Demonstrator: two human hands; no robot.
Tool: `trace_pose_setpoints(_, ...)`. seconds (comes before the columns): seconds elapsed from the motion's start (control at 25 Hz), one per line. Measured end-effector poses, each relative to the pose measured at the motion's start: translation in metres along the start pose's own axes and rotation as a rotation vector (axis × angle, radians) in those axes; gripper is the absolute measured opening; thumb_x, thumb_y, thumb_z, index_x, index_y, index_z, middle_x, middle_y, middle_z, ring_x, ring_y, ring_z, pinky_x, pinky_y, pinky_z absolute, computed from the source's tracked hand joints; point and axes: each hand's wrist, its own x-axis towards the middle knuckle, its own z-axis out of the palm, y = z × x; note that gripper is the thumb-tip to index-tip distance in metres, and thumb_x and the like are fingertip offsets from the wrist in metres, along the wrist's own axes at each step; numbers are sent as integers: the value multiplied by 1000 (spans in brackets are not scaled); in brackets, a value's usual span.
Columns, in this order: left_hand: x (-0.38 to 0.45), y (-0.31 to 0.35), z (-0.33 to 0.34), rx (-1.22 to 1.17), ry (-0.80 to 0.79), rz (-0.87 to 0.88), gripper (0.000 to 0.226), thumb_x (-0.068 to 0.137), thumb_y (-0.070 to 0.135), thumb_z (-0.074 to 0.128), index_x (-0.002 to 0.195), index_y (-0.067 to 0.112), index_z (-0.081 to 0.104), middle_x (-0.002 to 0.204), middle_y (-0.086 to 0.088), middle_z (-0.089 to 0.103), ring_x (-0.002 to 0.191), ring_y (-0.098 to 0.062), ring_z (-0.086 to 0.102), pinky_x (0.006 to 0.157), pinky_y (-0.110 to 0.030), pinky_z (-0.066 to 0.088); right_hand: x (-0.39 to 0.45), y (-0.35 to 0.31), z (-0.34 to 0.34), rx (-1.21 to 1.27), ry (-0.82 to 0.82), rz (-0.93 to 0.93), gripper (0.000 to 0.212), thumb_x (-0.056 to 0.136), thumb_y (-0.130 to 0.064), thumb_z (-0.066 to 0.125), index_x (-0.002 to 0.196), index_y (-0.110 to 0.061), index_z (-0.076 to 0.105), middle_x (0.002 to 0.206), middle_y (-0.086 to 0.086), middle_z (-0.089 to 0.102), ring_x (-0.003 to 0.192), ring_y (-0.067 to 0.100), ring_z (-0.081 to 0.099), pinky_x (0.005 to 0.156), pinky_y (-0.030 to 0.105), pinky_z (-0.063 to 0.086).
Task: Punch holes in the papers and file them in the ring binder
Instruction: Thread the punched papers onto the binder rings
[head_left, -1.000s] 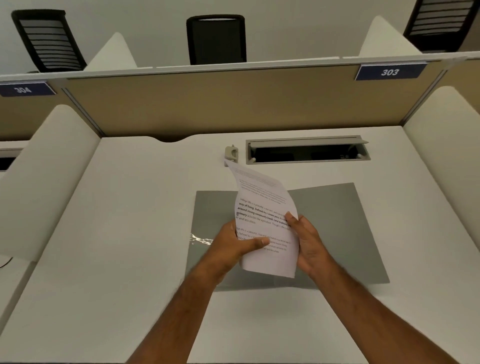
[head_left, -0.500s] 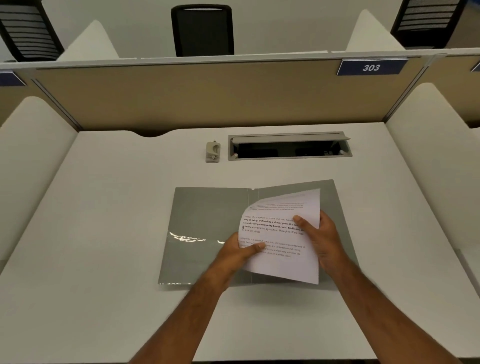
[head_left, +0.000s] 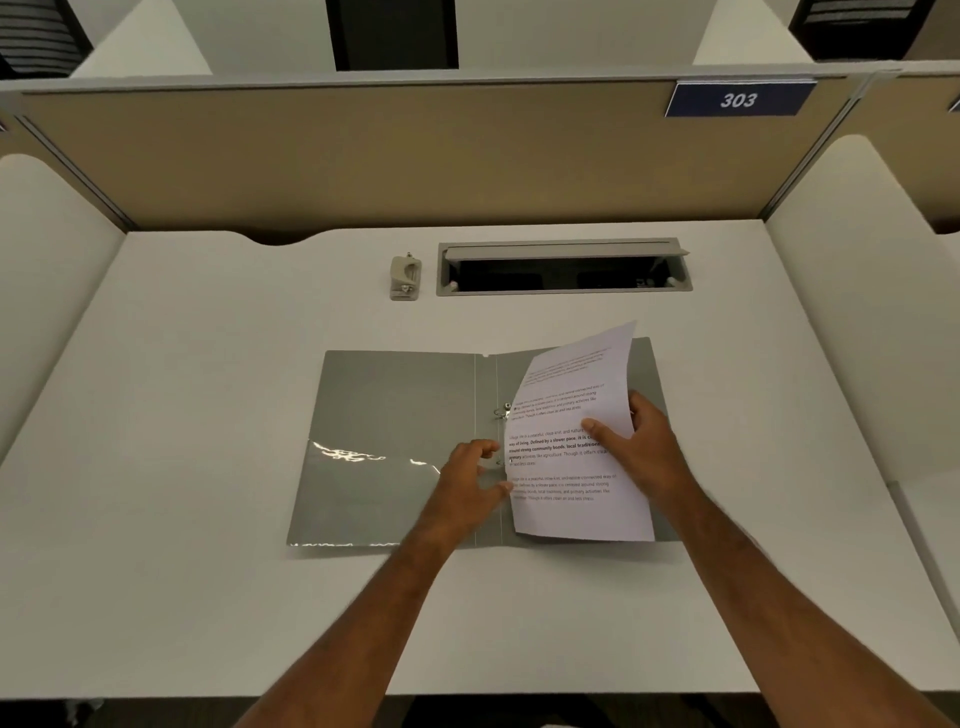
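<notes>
My right hand (head_left: 641, 449) pinches the paper (head_left: 571, 441) over the open binder (head_left: 395, 410), my left hand (head_left: 470, 480) loosely curled by the rings (head_left: 503, 412); if holes miss, it may tear.

Hole punch (head_left: 404, 277) and cable tray (head_left: 564, 267) block far edge; desk (head_left: 182, 389) left seemingly free.

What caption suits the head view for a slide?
Right hand holds a printed sheet over the open grey ring binder; left hand at the rings.
</notes>
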Motion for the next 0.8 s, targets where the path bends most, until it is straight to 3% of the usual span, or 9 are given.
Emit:
trace_pose_setpoints(0.16,1,1,14,164,-35,91,53,88,21,79,136,27,57,142,7,48,134,-17,45,111,-34,46,0,-1,-5,-29,-10,-1,38,87,-26,78,118,-20,57,106,-12,70,82,-2,72,61,15,56)
trace_pose_setpoints(0.28,0,4,20,241,-55,92,57,91,22,76,143,25,52,151,5,44,140,-19,38,115,-36,40,1,-2,-6,-35,-1,-3,38,88,-26,78,119,-22,56,105,-14,68,82,1,71,60,13,55)
trace_pose_setpoints(0.64,7,-4,18,266,-78,100,62,93,23,74,149,26,47,156,6,43,143,-22,35,116,-37,37,7,-8,-8,-64,-12,0,38,88,-27,77,119,-23,55,101,-17,66,83,4,70,57,12,54)
trace_pose_setpoints(0.8,19,1,12,261,-56,113,53,94,25,72,143,23,54,148,4,49,139,-22,37,112,-35,38,9,-9,-10,-83,-11,-2,37,88,-28,77,118,-23,55,102,-16,66,83,4,70,58,12,54)
